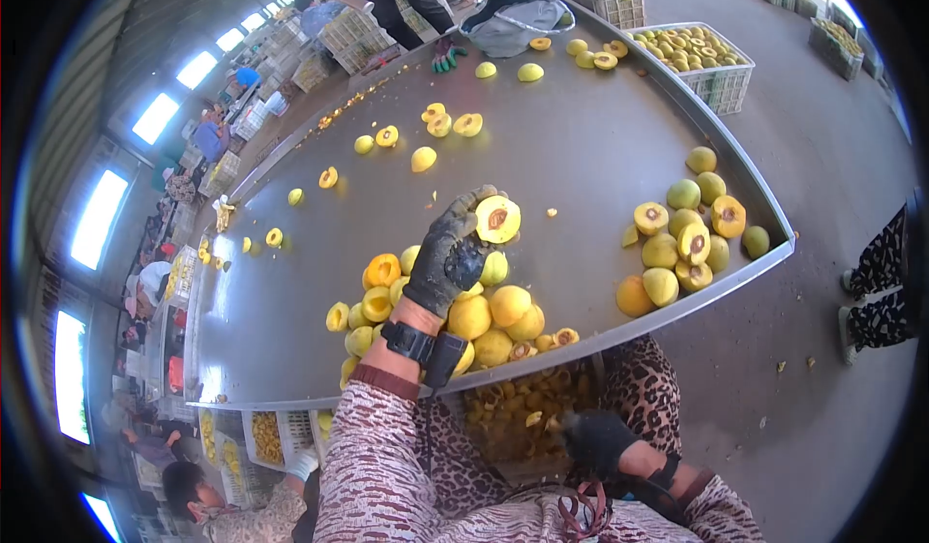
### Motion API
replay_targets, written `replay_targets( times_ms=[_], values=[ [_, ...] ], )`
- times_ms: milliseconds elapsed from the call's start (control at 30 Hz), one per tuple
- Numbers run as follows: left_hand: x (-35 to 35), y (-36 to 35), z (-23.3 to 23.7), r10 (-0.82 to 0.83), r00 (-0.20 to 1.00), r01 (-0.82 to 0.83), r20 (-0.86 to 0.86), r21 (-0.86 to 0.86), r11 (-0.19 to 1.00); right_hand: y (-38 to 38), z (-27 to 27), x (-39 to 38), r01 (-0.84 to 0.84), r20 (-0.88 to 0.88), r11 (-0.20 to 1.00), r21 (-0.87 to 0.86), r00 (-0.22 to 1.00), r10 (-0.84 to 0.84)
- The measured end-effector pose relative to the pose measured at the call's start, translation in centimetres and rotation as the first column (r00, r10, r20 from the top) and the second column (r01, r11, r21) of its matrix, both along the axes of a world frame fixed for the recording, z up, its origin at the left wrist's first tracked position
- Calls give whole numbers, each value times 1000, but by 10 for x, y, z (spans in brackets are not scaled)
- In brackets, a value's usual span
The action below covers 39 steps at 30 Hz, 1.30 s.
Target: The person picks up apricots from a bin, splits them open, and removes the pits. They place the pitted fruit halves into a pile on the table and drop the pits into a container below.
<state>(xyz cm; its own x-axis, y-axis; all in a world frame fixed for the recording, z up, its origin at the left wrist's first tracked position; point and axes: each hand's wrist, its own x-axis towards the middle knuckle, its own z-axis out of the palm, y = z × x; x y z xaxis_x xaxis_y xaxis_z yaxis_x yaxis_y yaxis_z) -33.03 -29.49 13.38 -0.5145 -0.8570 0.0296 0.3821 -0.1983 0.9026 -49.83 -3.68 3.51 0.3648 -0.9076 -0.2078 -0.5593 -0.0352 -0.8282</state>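
Note:
My left hand [450, 253], in a dark, wet-looking glove, is closed around a halved yellow peach [497, 220] over the metal table. Its cut face points up, with the brown pit area in the middle. Below that hand, whole peaches [470, 318] and hollowed halves [383, 270] are heaped along the near edge. My right hand [595, 441], in a black glove, is low by my lap, its fingers curled; I cannot tell what they hold. Beside it, under the table edge, a container of pits and scraps [523, 412] shows, with a small yellow piece near the fingertips.
The metal table [561, 146] has a raised rim. More peaches [683, 224] lie at its right, with scattered halves [438, 125] farther back. A grey bag [518, 25] and a co-worker's gloved hand [447, 56] are at the far end. A full crate [716, 83] stands beyond the rim.

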Motion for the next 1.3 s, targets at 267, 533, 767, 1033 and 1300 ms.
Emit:
replay_targets(
  times_ms=[267,533,767,1033,1300],
  values=[
    [-18,124,-7,146,988,-124,49,-307,943,-20,79,3,371,500,926,-62,815,-293],
    [-25,184,14,182,963,-200,-196,-76,977,-20,85,21,506,619,858,-94,704,-348],
    [-19,202,10,333,943,-309,-16,-414,856,-8,81,33,395,660,913,-100,713,-236],
    [-26,215,15,449,893,-422,-40,-418,804,-3,47,21,301,491,784,-543,871,5],
    [-14,207,11,-58,981,26,-186,-169,985,14,54,15,-126,856,966,226,500,-135]
  ],
)
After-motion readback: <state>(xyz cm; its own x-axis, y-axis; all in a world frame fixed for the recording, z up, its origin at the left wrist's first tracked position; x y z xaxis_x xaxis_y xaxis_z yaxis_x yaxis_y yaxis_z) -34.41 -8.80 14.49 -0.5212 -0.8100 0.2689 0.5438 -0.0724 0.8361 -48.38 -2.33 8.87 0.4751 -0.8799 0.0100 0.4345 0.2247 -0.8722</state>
